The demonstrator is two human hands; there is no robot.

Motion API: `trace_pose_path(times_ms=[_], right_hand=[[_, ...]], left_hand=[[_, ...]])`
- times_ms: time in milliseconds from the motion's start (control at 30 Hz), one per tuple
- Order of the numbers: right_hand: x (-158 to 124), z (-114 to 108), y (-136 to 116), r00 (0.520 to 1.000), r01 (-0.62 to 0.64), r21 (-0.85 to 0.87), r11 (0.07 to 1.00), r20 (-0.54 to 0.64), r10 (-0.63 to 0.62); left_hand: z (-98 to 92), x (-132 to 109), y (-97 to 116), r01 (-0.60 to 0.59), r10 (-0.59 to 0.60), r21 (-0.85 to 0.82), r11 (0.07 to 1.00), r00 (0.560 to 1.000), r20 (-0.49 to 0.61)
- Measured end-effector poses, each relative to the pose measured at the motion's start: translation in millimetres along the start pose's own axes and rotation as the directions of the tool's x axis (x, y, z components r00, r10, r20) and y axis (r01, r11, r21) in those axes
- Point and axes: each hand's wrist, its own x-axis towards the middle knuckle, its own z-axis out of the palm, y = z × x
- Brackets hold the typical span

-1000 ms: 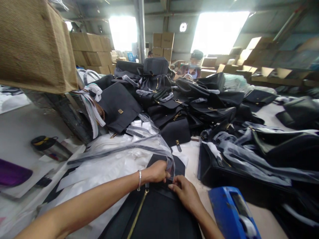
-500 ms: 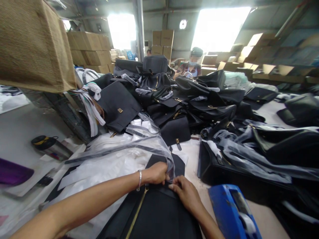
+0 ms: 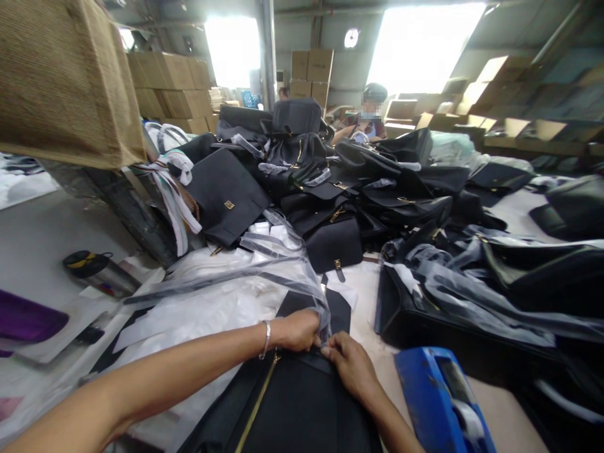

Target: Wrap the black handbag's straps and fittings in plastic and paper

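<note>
A black bag (image 3: 311, 402) with a gold zipper lies in front of me on the table. At its top edge my left hand (image 3: 302, 329) is closed on a strap wrapped in clear plastic (image 3: 323, 308). The strap loops back to the left across white packing sheets (image 3: 198, 314). Close beside it, my right hand (image 3: 352, 363) pinches with thumb and fingertips at the strap's lower end, where it meets the bag. The exact spot between the fingertips is too small to make out. A black flap (image 3: 337, 308) extends beyond my hands.
A blue tape dispenser (image 3: 425, 390) stands right of my right hand. Behind it lies an open black bag (image 3: 406, 314) with plastic-wrapped straps. A heap of black bags (image 3: 330, 195) fills the back. At left are a steel flask (image 3: 101, 274) and hanging burlap (image 3: 66, 82). A co-worker (image 3: 372, 116) is beyond the heap.
The view has shifted slightly. Both hands stay at the same place on the bag's top edge, with only small finger movement.
</note>
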Motion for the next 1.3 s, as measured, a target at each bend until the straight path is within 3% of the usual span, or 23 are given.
trace_pose_path(times_ms=[300,467,567,667,733,800,1033,1100,1200,1300], right_hand=[[-9.9,-6.5,-7.4,0.999,0.018,0.048,0.999,0.047,-0.02],[-19.2,-10.0,-17.2,0.984,0.177,-0.154,0.972,0.021,-0.176],[-20.7,-11.2,-23.0,0.954,0.301,-0.349,0.888,0.107,-0.281],[-18.3,-8.7,-26.8,0.914,0.404,-0.551,0.73,0.228,-0.335],[-15.7,-6.9,-28.9,0.892,0.45,-0.62,0.643,0.289,-0.347],[-13.4,-7.3,-30.9,0.885,0.464,-0.63,0.622,0.311,-0.346],[-10.2,-24.3,-33.0,0.872,0.471,-0.43,0.771,0.357,-0.334],[-8.8,-27.3,-31.5,0.895,0.414,-0.372,0.831,0.331,-0.298],[-4.7,-26.1,-28.5,0.969,0.224,-0.194,0.955,0.147,-0.198],[-0.2,-18.5,-25.8,0.992,0.122,-0.002,0.993,-0.028,-0.122]], left_hand=[[-5.2,-7.4,4.3,0.034,-0.035,0.029,0.999,0.999,0.036],[-7.8,-5.6,4.4,0.057,-0.06,0.043,0.997,0.996,0.068],[-9.4,-2.6,3.6,0.067,-0.072,0.06,0.996,0.993,0.093],[-11.4,-0.4,3.2,0.056,-0.065,0.074,0.996,0.991,0.118],[-13.0,0.0,3.5,0.035,-0.046,0.081,0.996,0.99,0.137],[-14.2,-0.4,3.7,0.015,-0.028,0.086,0.996,0.988,0.15],[-10.1,-3.6,-2.5,0.009,-0.018,0.071,0.997,0.993,0.119],[-8.2,-4.4,-5.2,0.007,-0.013,0.06,0.998,0.995,0.1],[-5.6,-4.7,-8.1,-0.001,-0.002,0.044,0.999,0.997,0.077],[-2.6,-3.7,-10.0,-0.022,0.021,0.024,0.999,0.998,0.061]])
